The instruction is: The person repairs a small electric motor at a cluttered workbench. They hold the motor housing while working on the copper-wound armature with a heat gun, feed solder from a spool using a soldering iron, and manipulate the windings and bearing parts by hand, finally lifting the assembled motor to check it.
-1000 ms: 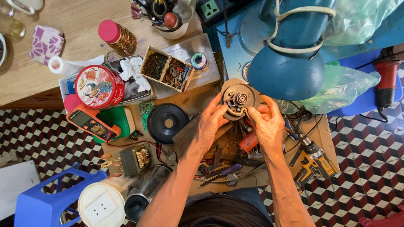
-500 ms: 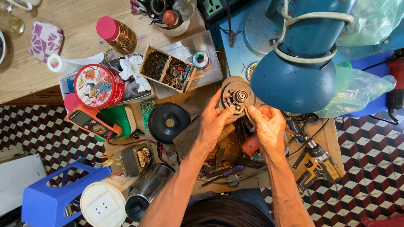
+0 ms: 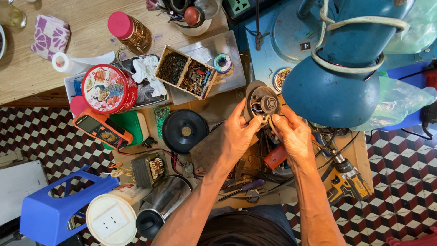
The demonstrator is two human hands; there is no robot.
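Left hand [image 3: 239,132]: fingers closed on the lower left edge of the motor part [image 3: 262,103], thumb up against its rim.
Right hand [image 3: 293,134]: fingers pinched narrow at the part's lower edge, on the thin wires there; what exactly they grip is too small to tell.
Motor part: a round grey-brown disc with a hub in its middle, held upright above the surface [image 3: 214,107], between both hands and just left of the blue lamp shade [image 3: 330,93].
Black disc [image 3: 185,131]: lies flat on the surface, left of the left hand, near but apart.
Box [image 3: 185,77]: open, two compartments of small parts, up and left of the motor part.
Solder spool [image 3: 222,63]: just beside the box, on a grey tray.
Round tin [image 3: 108,89]: red, far left, well apart from the hands.
Meter [image 3: 102,128]: orange and black, below the tin, lying on a green lid.
Transformer [image 3: 149,168]: below the black disc, near the left forearm.
Drill [image 3: 348,182]: yellow and black, on the surface right of the right forearm.
Screwdriver [image 3: 243,187]: purple handle, between the two forearms.
Stool [image 3: 57,205]: blue, on the chequered floor at lower left.
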